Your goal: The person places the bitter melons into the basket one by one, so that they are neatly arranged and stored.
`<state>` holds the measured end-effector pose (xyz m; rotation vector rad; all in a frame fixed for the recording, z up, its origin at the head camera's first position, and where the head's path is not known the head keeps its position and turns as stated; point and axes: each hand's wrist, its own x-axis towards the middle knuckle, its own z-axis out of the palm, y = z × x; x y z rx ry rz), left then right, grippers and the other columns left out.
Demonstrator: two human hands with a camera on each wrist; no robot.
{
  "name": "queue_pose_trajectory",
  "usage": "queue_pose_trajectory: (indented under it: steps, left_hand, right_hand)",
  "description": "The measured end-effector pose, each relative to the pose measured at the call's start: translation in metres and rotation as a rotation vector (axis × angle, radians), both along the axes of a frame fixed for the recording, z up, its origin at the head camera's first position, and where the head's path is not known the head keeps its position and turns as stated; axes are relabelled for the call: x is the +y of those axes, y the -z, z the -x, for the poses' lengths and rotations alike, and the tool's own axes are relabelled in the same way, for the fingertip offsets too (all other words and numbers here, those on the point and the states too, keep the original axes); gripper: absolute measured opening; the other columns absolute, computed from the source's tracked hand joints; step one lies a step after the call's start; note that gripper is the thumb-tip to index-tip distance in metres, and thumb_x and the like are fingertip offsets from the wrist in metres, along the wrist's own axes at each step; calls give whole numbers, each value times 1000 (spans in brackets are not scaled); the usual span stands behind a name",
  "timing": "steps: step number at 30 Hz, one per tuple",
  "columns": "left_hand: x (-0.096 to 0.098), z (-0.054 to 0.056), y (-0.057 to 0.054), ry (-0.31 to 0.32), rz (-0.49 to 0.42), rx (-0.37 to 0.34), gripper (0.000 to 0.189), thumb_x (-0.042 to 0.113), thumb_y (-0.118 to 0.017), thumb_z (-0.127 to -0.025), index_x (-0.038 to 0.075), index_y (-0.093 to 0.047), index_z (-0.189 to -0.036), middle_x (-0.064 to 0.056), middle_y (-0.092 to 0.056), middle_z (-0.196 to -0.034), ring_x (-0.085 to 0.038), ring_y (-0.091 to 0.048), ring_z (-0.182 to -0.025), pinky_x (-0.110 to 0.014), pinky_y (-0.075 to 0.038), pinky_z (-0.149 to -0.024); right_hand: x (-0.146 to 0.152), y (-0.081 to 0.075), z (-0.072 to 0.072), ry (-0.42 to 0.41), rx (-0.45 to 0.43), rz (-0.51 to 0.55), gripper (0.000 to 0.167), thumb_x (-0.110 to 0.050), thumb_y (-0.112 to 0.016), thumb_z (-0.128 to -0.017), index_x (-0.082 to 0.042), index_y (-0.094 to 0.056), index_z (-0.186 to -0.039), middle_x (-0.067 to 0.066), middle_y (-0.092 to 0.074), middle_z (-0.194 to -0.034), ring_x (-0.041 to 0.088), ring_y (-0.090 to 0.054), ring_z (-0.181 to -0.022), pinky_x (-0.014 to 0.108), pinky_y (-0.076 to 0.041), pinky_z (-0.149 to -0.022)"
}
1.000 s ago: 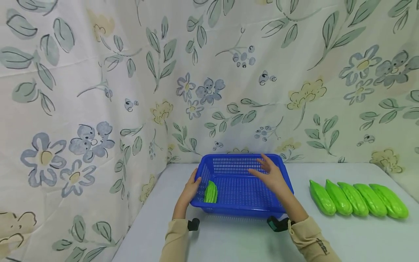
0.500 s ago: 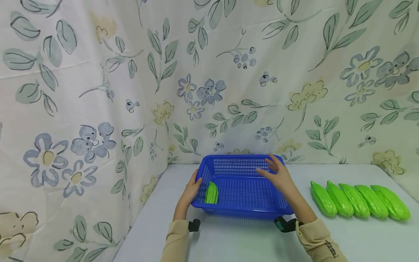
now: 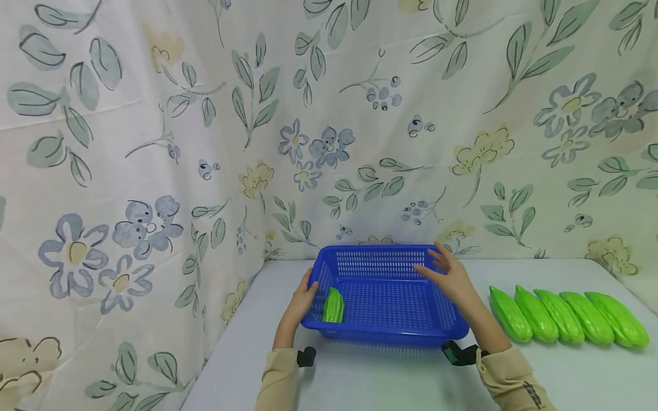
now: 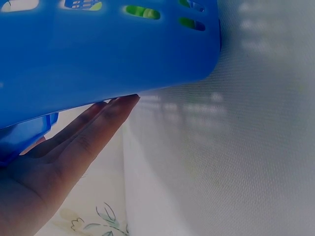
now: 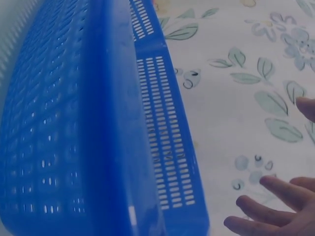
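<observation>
A blue perforated plastic basket (image 3: 380, 290) sits on the table, with one ridged green vegetable, like a bitter melon (image 3: 334, 305), lying inside at its left end. My left hand (image 3: 302, 297) grips the basket's left rim, thumb over the edge; in the left wrist view its fingers (image 4: 98, 132) lie along the outer wall. Over the basket's right end hovers my right hand (image 3: 452, 279), fingers spread and holding nothing. The right wrist view shows those spread fingers (image 5: 266, 214) apart from the basket's wall (image 5: 49, 123).
Several more green vegetables (image 3: 570, 317) lie side by side in a row on the white table (image 3: 380, 382), right of the basket. A floral curtain (image 3: 380, 137) hangs behind the table and along its left side.
My right hand has drifted right, from over the basket's interior to its right rim, fingers still spread. The left hand keeps its grip on the left rim.
</observation>
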<state>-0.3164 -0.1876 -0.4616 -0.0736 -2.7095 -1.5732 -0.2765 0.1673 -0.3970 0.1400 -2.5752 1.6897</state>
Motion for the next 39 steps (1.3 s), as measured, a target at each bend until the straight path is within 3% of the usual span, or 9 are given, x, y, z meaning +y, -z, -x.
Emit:
queue_pose_trajectory:
  steps: [16,39]
  left_hand:
    - [0,2,-4,-6,-3,4,57,24,-36,-106,8,-17,-157,-25,-22,-159,-50,-19,-146,-68,-19,-115]
    - [-2,4,2,-3,10,-13,56,25,-35,-106,10,-17,-157,-23,-21,-160,-47,-19,-147,-67,-19,-116]
  right_hand:
    - [24,2,-4,55,-8,-56,96,-44,-63,-93,-13,0,-158,22,-24,-159,47,-24,-145,71,-27,-109]
    - [66,12,-12,125,23,-58,94,-39,-61,-95,-8,2,-157,29,-22,-157,54,-24,-142,72,-29,-105]
